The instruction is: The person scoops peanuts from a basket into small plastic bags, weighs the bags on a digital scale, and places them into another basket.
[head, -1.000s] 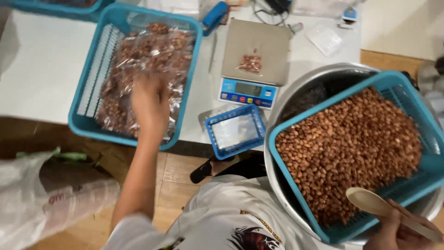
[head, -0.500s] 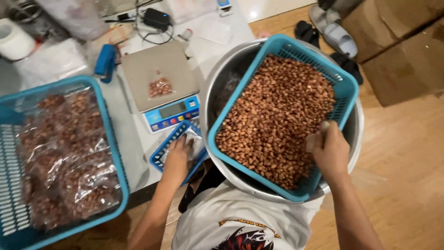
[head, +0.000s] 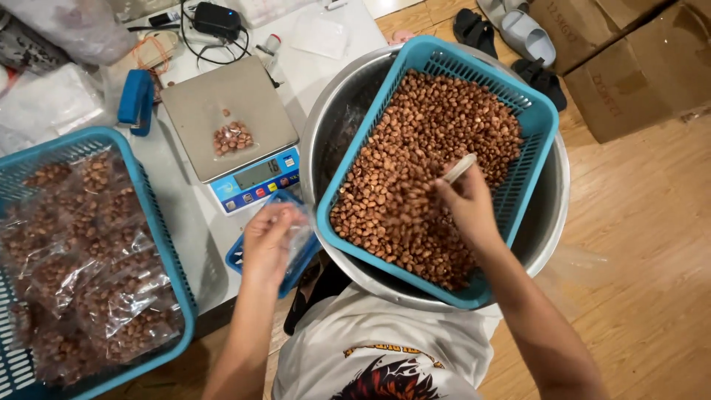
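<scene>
The nuts (head: pixel 422 170) are reddish brown, in a bright blue basket (head: pixel 544 122) with a grid of little holes. That basket sits in a shiny silver bowl (head: pixel 552 215). Left of the bowl, my scale (head: pixel 229 118) has a grey top and a blue front with small coloured buttons. Left of the scale, another blue basket (head: pixel 167 244) holds clear bags of brown nuts (head: pixel 96 274). I hold a clear bag (head: pixel 296 230) and a pale scoop (head: pixel 459 168). My shirt (head: pixel 385 348) is white with a dark and orange picture.
</scene>
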